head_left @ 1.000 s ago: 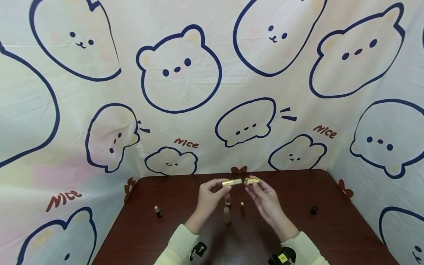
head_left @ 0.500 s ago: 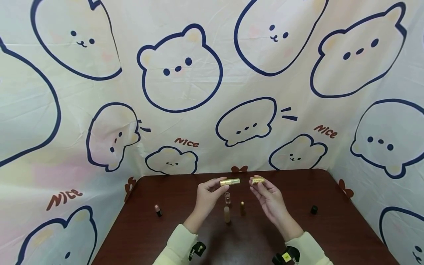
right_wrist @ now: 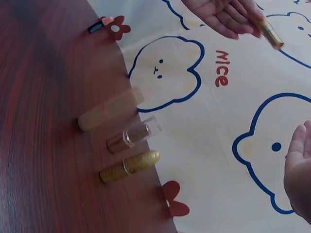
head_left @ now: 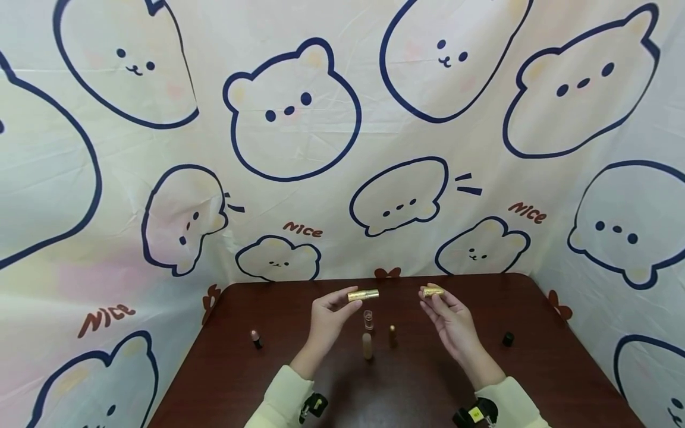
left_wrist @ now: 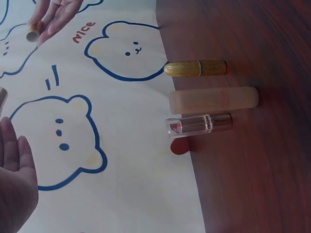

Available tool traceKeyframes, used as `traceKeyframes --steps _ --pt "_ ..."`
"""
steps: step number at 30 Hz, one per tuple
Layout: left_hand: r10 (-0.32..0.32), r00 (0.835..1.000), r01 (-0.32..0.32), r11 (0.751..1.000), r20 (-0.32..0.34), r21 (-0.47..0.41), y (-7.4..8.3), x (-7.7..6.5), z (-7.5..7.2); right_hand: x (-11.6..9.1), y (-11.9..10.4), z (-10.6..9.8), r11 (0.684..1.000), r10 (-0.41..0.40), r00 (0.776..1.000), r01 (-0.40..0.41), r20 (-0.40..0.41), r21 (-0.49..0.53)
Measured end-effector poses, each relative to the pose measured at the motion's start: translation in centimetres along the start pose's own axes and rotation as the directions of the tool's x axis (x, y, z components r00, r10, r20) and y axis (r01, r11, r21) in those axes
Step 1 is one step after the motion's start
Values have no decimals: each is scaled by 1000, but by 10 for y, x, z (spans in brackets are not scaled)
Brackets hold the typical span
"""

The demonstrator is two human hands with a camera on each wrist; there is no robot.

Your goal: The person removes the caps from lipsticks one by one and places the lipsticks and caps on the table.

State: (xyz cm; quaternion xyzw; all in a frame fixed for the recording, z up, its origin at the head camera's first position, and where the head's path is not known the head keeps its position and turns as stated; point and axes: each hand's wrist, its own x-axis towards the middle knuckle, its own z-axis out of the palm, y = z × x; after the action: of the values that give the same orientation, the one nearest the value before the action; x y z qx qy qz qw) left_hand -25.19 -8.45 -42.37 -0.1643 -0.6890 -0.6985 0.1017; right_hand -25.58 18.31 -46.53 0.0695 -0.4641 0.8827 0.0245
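"What does the left hand (head_left: 327, 318) have?"

"We see its thumb and fingers pinched round the gold tube (head_left: 364, 295), below the middle of the head view. The tube lies nearly level, its free end toward the right."

"And the right hand (head_left: 452, 321)?"

"There we find thumb and fingertips closed on the gold cap (head_left: 432, 292), right of the tube and well apart from it. In the left wrist view we see the cap's round end, upper left."

"What do we see standing on the table (head_left: 556, 380)?"

"Low in the frame, between the forearms, three things stand upright near one another: the clear-topped lipstick (head_left: 368, 321), the pale tube (head_left: 367, 346) just below it, and the gold lipstick (head_left: 393, 336) to their right."

"Anything farther out?"

"We have the pink lipstick (head_left: 256, 339) at lower left, bare tip up, and the black cap (head_left: 508, 339) at lower right. Behind everything, we see a bear-print cloth (head_left: 289, 142)."
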Motion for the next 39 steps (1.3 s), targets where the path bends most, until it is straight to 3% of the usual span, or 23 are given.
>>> traceKeyframes --steps 11,20,26,33,39 --pt "-20 1000 19 1000 -24 -24 -9 -4 -12 2 -8 -19 1000 -20 999 19 -39 -22" --pt "-59 996 55 996 -64 -69 -12 -7 -17 2 -11 -36 998 18 993 -25 -113 -62" --pt "-87 993 83 995 -84 -46 -15 -8 -24 1 -10 -46 993 34 988 -50 -150 -104" --pt "-96 985 87 994 -144 -64 -47 -5 -38 1 -9 -57 991 27 981 -52 -193 -127" --pt "-58 980 51 998 -188 -44 -50 -7 -44 3 -9 -65 977 38 970 -86 -238 -194"
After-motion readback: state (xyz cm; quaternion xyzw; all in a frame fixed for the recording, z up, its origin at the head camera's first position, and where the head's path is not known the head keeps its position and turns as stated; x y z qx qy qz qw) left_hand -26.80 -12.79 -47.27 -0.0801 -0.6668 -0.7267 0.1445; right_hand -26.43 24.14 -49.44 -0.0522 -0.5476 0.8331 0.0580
